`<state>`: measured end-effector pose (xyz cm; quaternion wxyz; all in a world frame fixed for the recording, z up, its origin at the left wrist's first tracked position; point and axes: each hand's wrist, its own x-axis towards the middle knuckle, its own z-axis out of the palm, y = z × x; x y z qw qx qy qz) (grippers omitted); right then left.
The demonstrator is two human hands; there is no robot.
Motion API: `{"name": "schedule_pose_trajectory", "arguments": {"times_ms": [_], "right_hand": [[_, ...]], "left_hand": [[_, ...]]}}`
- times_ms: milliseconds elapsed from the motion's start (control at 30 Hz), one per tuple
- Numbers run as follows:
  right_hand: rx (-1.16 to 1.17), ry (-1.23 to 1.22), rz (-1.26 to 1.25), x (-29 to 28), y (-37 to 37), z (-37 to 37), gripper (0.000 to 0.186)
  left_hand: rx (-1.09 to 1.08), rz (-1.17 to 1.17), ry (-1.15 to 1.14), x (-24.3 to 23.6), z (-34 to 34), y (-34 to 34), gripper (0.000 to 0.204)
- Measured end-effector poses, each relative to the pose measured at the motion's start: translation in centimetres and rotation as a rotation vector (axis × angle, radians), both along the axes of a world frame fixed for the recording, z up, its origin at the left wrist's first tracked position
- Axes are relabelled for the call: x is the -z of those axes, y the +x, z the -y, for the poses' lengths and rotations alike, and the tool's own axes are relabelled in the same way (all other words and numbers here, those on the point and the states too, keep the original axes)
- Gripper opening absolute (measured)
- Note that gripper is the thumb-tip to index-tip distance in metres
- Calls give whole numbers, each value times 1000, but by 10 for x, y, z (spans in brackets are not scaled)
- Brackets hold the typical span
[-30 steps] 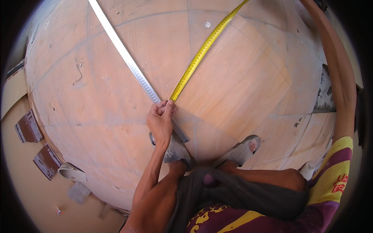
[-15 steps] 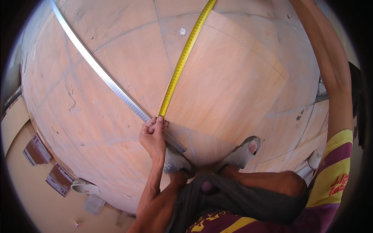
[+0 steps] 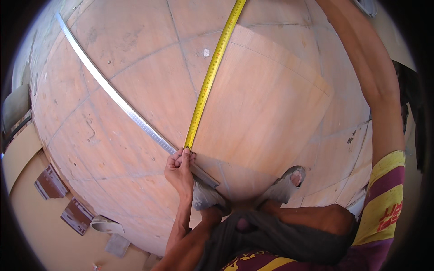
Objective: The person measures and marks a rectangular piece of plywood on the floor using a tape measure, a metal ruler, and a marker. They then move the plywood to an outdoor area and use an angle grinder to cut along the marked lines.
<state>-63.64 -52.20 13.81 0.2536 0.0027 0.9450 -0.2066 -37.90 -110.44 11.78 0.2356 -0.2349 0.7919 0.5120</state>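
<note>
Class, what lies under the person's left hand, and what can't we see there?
The silver strip runs under the left hand, showing on both sides. The hand, pinching the end of the yellow tape, covers the stretch between, so that part cannot be seen.

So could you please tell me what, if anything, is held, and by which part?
The left hand pinches the yellow tape measure by its near end. The right hand is out of view, so its hold cannot be told.

I see a maroon-and-yellow shirt (image 3: 370, 253) with red lettering (image 3: 389, 216) on the striped right sleeve (image 3: 383, 192). Dark grey shorts (image 3: 285, 235), grey open-toed sandals (image 3: 278, 189).
</note>
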Motion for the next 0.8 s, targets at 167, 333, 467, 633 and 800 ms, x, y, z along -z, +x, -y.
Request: {"name": "schedule_pose_trajectory", "arguments": {"times_ms": [167, 333, 467, 633, 800], "right_hand": [[57, -52, 60, 16, -6, -12, 37], [20, -17, 5, 7, 0, -8, 42], [162, -163, -46, -36, 66, -14, 45], [392, -274, 73, -106, 169, 2, 46], [562, -192, 149, -92, 353, 9, 42]], "left_hand": [[61, 27, 2, 0, 0, -6, 23], [70, 4, 0, -8, 0, -5, 21], [64, -23, 11, -25, 12, -7, 24], [-143, -266, 195, -55, 40, -46, 29], [55, -356, 292, -91, 41, -109, 30]]}}
